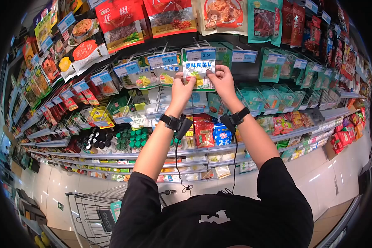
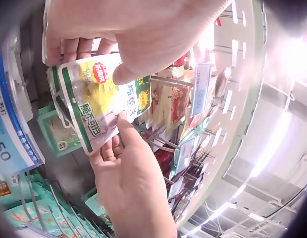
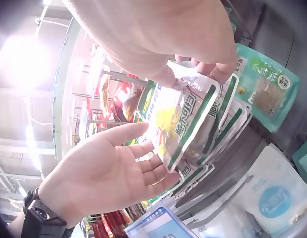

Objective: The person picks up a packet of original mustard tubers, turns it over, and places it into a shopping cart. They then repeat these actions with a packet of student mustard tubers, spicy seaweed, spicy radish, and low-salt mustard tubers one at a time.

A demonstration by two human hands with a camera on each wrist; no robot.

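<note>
Two hands: both are raised to one hanging snack packet (image 1: pixel 199 74) on a shop peg rack, as seen from the head view.
Left hand (image 1: pixel 182 89): the packet's left edge is pinched near the top by its fingers and thumb.
Right hand (image 1: pixel 222 82): the packet's right edge is pinched at about the same height.
Packet place: it is held at the front of a peg, just under a blue and white price tag (image 1: pixel 201 54) marked 2.50, with teal packets (image 1: pixel 271 68) hung to the right.
Below: shelves of small goods (image 1: pixel 211 132) are seen, and a shopping trolley (image 1: pixel 93 213) stands at the lower left.

Left wrist view: the packet (image 2: pixel 101 101), white with green borders and yellow contents pictured, is gripped at its top by the left hand (image 2: pixel 143 34), thumb laid across the front.
Other hand there: the right hand (image 2: pixel 131 178) is seen beneath, its thumb touching the packet's lower edge.
Behind: more packets of the same kind are probably hung on the same peg, though the blur leaves this unsure.

Right wrist view: the packet (image 3: pixel 185 119) is pinched at its upper corner by the right hand (image 3: pixel 158 34).
Left hand there: the left hand (image 3: pixel 109 171) has its palm open toward the camera, fingertips resting against the packet's lower edge; the grip is not shown from this side.
</note>
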